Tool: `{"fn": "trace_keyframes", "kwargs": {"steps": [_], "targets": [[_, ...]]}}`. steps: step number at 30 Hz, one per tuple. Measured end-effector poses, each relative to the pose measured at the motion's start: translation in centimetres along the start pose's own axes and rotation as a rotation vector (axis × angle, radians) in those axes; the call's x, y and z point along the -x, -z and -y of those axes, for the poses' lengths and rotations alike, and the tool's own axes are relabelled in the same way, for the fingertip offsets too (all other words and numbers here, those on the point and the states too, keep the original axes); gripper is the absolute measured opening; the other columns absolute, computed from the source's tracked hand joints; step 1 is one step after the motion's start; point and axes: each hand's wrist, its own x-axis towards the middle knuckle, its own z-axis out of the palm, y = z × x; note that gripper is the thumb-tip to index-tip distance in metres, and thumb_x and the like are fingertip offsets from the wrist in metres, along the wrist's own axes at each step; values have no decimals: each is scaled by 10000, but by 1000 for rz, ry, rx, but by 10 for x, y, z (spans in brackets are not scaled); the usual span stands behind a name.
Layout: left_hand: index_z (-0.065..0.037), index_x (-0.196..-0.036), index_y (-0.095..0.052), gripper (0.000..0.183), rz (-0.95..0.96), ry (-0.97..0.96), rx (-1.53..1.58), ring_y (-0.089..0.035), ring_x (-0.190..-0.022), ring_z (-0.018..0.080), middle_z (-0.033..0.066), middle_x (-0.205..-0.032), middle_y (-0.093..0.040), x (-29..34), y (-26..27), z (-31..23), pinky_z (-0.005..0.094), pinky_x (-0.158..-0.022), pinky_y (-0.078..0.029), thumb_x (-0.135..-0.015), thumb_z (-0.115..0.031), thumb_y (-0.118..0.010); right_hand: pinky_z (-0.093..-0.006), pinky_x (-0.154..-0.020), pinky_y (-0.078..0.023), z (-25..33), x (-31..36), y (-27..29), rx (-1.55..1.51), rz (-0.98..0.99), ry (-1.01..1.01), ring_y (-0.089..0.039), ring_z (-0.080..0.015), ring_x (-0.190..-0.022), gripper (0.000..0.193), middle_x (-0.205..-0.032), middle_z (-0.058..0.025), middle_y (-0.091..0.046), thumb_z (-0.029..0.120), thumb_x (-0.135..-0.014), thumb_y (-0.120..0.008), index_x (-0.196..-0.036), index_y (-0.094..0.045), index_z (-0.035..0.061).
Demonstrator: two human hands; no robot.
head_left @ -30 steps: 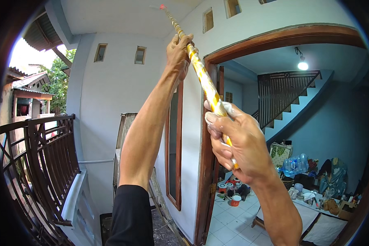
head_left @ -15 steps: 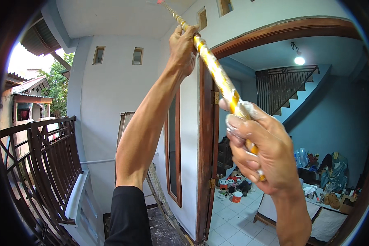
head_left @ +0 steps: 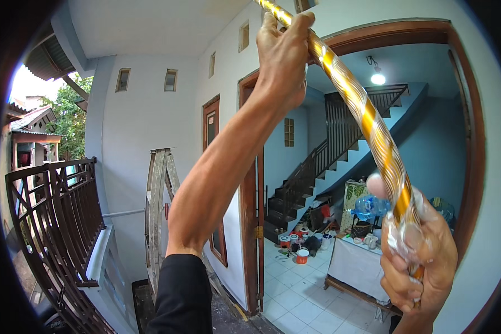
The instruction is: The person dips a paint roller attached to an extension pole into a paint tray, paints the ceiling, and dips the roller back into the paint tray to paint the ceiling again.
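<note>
A long gold pole [head_left: 362, 103] with silver spiral stripes slants across the upper right, its far end running out past the top edge. My left hand [head_left: 284, 61], arm stretched up and dark sleeve at the elbow, is closed round the pole's upper part. Lower down and nearer, my right hand [head_left: 420, 250] grips it close to its bottom end. Whitish smears show on the right hand's fingers and thumb. Beyond my left hand are the white wall and the top of a wooden door frame [head_left: 389, 38].
A wooden ladder [head_left: 157, 206] leans at the wall, left of my forearm. Dark metal railing [head_left: 55, 222] runs along the left. Through the doorway are a staircase [head_left: 323, 172], paint buckets [head_left: 301, 256] on the tiled floor, a cloth-covered table [head_left: 353, 264] and a lit bulb [head_left: 378, 78].
Both hands and the pole have shifted right in view, the right hand also lower. The pole's reddish far tip has left the picture. The view has turned, showing more of the doorway and stairs.
</note>
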Motion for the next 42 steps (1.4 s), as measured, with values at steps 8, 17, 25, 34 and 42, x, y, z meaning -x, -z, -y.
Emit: {"fn": "trace_keyframes", "kwargs": {"steps": [8,17,25,34,42], "targets": [[-20,-1438,-391,621,-175,372,-97,-648,-907,183,129,-1132,-585,119,-55,-20,310,-712,-578,-1017,-399,-644,-259,-336,-341,-7,151,66,483,-285,-304,-442,-95,-369,596,-623,-32,-501,132,-855,-594,-1391,-484,-103],[-113,-1309,-489,389,-515,681,-72,-362,-513,62,-36,-731,-367,305,-36,-49,240,-421,-357,-1079,-424,-534,-433,-725,-521,-127,370,86,1143,-248,-819,-658,-310,-769,312,-788,-159,-650,345,-984,-659,-902,-677,44],[-85,-1332,-472,330,-675,935,-409,-538,-668,95,-12,-853,-534,505,-33,-135,255,-568,-484,-1072,-257,-582,-433,-578,-456,-226,366,35,1052,-418,-722,-520,-342,-570,415,-648,-194,-551,391,-997,-680,-847,-616,9],[-29,-1277,-583,317,-1034,926,-495,-583,-716,97,40,-842,-653,570,157,-225,251,-627,-463,-1085,-280,-561,-459,-611,-493,-300,376,2,1362,7,-933,-633,-379,-658,382,-733,-190,-656,426,-948,-716,-900,-636,55],[8,-1336,-582,396,-989,995,-532,-659,-838,146,70,-937,-696,663,173,-293,298,-734,-548,-1002,-171,-697,-465,-616,-499,-368,385,-4,1441,37,-925,-643,-387,-674,358,-754,-191,-669,415,-949,-709,-941,-640,64]]}}
